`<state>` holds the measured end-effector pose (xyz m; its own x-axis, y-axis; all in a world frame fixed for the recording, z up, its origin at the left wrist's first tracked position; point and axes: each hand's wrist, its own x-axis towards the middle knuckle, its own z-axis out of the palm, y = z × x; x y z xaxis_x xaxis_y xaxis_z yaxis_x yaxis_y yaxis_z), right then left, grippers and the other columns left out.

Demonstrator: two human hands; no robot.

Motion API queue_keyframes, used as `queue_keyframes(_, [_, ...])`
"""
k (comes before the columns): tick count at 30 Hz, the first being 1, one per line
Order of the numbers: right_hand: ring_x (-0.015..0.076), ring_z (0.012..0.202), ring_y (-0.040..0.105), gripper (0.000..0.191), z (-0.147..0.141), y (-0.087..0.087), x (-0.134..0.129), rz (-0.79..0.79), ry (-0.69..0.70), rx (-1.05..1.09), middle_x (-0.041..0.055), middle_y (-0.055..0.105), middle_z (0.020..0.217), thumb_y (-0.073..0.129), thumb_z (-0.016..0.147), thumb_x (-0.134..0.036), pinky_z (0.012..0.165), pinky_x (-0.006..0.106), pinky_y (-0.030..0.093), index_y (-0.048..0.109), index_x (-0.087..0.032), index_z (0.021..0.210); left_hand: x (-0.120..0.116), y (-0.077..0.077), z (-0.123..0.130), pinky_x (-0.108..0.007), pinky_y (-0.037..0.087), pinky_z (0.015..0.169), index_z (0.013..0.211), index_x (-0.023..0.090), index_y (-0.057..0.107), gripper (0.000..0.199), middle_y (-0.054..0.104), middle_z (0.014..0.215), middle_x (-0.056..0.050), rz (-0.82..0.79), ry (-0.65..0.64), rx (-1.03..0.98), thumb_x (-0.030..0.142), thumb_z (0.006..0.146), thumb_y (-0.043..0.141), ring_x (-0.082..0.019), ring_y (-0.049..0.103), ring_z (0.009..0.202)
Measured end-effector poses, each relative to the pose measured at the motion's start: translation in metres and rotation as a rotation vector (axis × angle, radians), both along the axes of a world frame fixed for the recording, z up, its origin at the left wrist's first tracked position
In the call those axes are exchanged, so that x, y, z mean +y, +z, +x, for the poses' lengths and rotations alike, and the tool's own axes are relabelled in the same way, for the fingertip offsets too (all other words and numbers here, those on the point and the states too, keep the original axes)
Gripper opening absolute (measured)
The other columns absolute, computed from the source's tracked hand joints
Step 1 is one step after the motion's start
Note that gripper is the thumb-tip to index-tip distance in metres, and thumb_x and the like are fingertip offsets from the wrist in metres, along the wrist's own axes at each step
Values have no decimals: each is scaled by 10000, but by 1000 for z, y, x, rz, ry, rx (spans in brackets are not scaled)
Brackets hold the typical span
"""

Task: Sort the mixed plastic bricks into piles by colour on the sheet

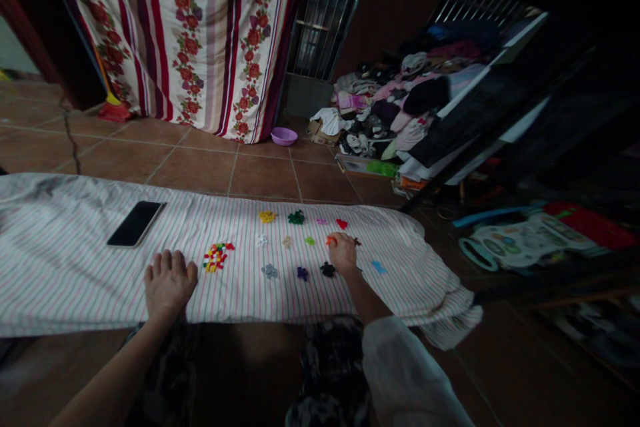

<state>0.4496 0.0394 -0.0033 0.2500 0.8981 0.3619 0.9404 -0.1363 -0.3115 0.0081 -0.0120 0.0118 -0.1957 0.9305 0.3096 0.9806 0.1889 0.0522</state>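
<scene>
My left hand (170,281) rests palm down on the striped cloth, fingers spread, holding nothing. To its right is a mixed cluster of red, yellow, white and green small pieces (216,257), resembling tiny building bricks. My right hand (343,253) reaches over the sorted piles, its fingers bent and pressed together at some small orange pieces (330,240). Around it are red pieces (341,223), black pieces (328,269), lime green pieces (310,241) and light blue pieces (379,267). A brown pile (357,241) is partly hidden behind the hand.
A black-screened phone (136,224) lies on the striped cloth (75,267) at left. Yellow (267,216), dark green (296,217), white (261,240), grey (270,271) and purple (302,273) piles stand left of my right hand. Beyond are a purple basin (284,137) and heaped clothes (390,100).
</scene>
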Motion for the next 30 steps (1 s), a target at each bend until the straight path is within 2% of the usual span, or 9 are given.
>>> queue_keyframes(4, [228, 932, 561, 277, -9, 7, -1, 53, 5, 40, 96, 685, 937, 438, 800, -118, 892, 348, 406, 698, -174, 878, 1, -3, -1, -470, 310, 1041, 1229, 72, 535, 515, 506, 1359, -216, 12, 7, -14, 366, 888, 285, -351, 412, 1299])
queue_keyframes(7, [227, 944, 576, 278, -26, 15, -1, 132, 52, 108, 103, 681, 965, 433, 806, -133, 902, 345, 432, 692, -175, 898, 1, -3, -1, -471, 311, 1042, 1224, 59, 536, 520, 504, 1355, -225, 10, -3, -20, 365, 894, 274, -356, 415, 1299])
queue_keyframes(11, [208, 913, 607, 290, -66, 25, -4, 217, 196, 234, 103, 666, 969, 415, 833, -175, 871, 326, 478, 683, -172, 944, 1, -4, -2, -481, 307, 1047, 1228, 53, 535, 517, 499, 1358, -237, 21, -6, -30, 363, 894, 290, -362, 401, 1317])
queue_keyframes(15, [189, 871, 624, 284, -116, 27, -11, 228, 375, 349, 91, 658, 934, 424, 857, -194, 812, 294, 504, 680, -175, 978, 3, -7, -3, -482, 296, 1061, 1236, 56, 536, 508, 505, 1357, -234, 30, -1, -52, 355, 891, 313, -358, 399, 1326])
queue_keyframes(22, [166, 820, 624, 257, -197, 11, -21, 42, 595, 392, 59, 662, 910, 459, 884, -178, 768, 268, 500, 690, -202, 994, 5, -13, -6, -487, 287, 1071, 1249, 58, 535, 511, 503, 1366, -236, 44, -3, -45, 360, 894, 323, -362, 401, 1330])
queue_keyframes(26, [162, 877, 620, 255, -232, 8, -20, -101, 645, 361, 41, 660, 943, 494, 881, -144, 810, 266, 486, 696, -224, 1015, 6, -16, -7, -493, 289, 1070, 1257, 56, 532, 519, 499, 1372, -242, 49, -2, -48, 363, 891, 329, -363, 399, 1332])
queue_keyframes(30, [158, 947, 612, 253, -257, 12, -13, -172, 679, 338, 39, 658, 996, 499, 896, -144, 857, 254, 463, 703, -229, 1017, 6, -16, -7, -500, 292, 1066, 1257, 56, 536, 521, 504, 1369, -246, 51, -8, -58, 367, 889, 338, -366, 398, 1333])
